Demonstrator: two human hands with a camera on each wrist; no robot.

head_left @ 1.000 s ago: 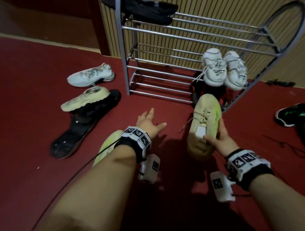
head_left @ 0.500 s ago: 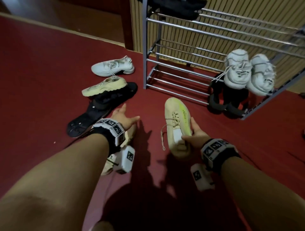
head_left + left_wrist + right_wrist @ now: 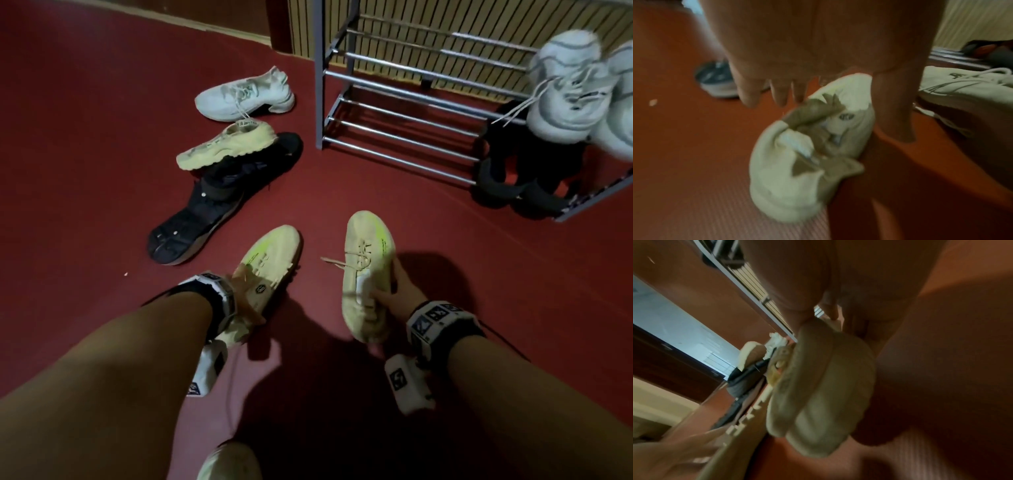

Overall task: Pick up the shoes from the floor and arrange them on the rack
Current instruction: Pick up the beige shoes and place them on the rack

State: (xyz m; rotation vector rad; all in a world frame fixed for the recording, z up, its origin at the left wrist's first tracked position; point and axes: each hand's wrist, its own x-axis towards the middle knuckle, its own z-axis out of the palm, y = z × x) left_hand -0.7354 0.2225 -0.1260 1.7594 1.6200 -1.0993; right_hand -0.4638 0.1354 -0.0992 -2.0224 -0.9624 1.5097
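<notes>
Two cream shoes with neon-green stripes are near me. One cream shoe (image 3: 270, 253) (image 3: 797, 178) lies on the red floor. My left hand (image 3: 245, 293) (image 3: 838, 116) hangs over its collar, fingers straight on its left, thumb down its right side, nothing gripped. The other cream shoe (image 3: 368, 253) (image 3: 822, 394) is held toe-forward above the floor, and my right hand (image 3: 387, 291) (image 3: 828, 321) grips it around the heel end. The metal rack (image 3: 394, 137) stands ahead on the right.
On the rack sit white sneakers (image 3: 568, 89) above black shoes (image 3: 507, 181). On the floor to the left lie a white sneaker (image 3: 245, 96), a cream shoe on its side (image 3: 227, 145) and a black shoe (image 3: 219, 202). The rack's left half is bare bars.
My left hand has come down from open air onto the cream shoe on the floor. My right hand has drawn its shoe back and lower, away from the rack.
</notes>
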